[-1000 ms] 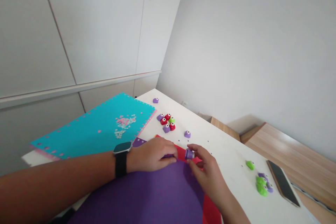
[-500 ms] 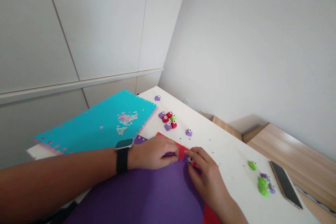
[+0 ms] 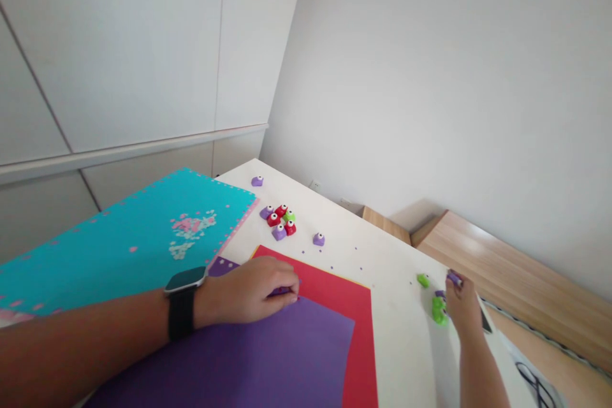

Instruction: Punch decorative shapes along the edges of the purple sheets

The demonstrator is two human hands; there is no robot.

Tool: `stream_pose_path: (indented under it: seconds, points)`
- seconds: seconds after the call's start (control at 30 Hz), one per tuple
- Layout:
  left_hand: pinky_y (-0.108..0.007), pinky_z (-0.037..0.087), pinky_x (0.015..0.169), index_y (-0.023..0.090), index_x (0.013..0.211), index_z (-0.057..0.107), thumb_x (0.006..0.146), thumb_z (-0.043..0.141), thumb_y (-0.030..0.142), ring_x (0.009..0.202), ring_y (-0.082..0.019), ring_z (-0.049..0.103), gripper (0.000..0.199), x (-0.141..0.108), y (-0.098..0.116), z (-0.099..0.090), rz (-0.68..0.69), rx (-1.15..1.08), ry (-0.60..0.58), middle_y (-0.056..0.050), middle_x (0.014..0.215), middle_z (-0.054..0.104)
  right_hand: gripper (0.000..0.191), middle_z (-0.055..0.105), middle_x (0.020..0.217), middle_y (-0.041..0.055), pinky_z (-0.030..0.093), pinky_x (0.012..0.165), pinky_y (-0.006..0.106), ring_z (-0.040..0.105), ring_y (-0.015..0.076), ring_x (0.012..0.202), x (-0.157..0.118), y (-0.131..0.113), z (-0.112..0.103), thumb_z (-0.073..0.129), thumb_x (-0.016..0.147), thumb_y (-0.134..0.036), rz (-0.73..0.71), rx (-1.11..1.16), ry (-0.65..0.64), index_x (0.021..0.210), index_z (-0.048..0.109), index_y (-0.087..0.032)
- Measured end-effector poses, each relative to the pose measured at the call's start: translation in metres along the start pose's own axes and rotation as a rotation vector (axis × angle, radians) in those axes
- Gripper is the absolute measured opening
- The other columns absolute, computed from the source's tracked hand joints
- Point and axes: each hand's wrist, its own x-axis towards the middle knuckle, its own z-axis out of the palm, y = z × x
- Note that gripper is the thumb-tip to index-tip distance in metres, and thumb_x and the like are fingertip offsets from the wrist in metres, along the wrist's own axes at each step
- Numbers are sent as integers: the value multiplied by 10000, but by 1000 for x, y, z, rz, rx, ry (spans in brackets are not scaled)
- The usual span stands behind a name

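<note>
At the left of the frame, the cyan sheet (image 3: 115, 242) with its scatter of paper bits lies further left than half a second ago, as the whole view has shifted. At lower centre, the left hand (image 3: 255, 287), wearing a watch (image 3: 184, 290), has stayed at the upper edge of the purple sheet (image 3: 268, 363); its fingers are curled onto the paper, but I cannot tell whether they grip or only press. The right corner of that sheet, earlier covered by the right hand, now shows over the red sheet (image 3: 329, 290). Just above centre-bottom, the cluster of eyed punches (image 3: 273, 220) sits on the desk (image 3: 396, 331) in the same grouping. At the right, the right hand (image 3: 463, 306) has left the paper; its fingers are closed around the purple punch (image 3: 454, 277), beside the green punches (image 3: 438, 311). It now partly hides the phone (image 3: 486, 322). A black cable (image 3: 535, 382) has come into view at lower right.
</note>
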Motion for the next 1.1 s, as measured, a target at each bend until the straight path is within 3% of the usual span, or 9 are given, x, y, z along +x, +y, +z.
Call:
stream_pose_path:
  seconds: [0.23,0.4,0.87,1.0,1.1]
  points:
    - [-246,413,803,223,952,676,986,556,258,884,-182,656,129,0,-3,6,-8,-16,-33,-12,932,706,575,728,834,73,538,689,388,678,262,781,-8,51,10,716,559,-664,299,317,-94,911,630,-218]
    - [-249,415,802,223,947,676,987,555,263,886,-184,657,134,0,-4,6,-19,-19,-35,-13,936,708,610,741,822,50,505,603,314,653,219,736,-13,53,26,802,508,-667,397,468,-165,913,658,-234]
    - [-246,421,793,221,942,670,990,551,276,874,-181,661,139,2,-2,4,-10,-39,-41,-16,931,712,471,728,785,8,476,587,267,630,171,656,-53,-42,86,808,686,-588,333,648,-369,987,704,-241]
    - [-244,430,799,221,939,673,987,555,274,877,-179,664,138,1,-3,4,-14,-40,-42,-16,931,715,418,749,800,46,500,593,297,663,202,680,-63,-75,90,802,714,-544,282,671,-409,962,715,-219]
    - [-245,438,808,223,948,683,984,558,269,881,-179,669,138,1,-3,4,-9,-46,-33,-18,935,720,437,762,966,84,553,743,356,702,250,885,-60,-98,81,784,741,-532,215,705,-329,1032,694,-220]
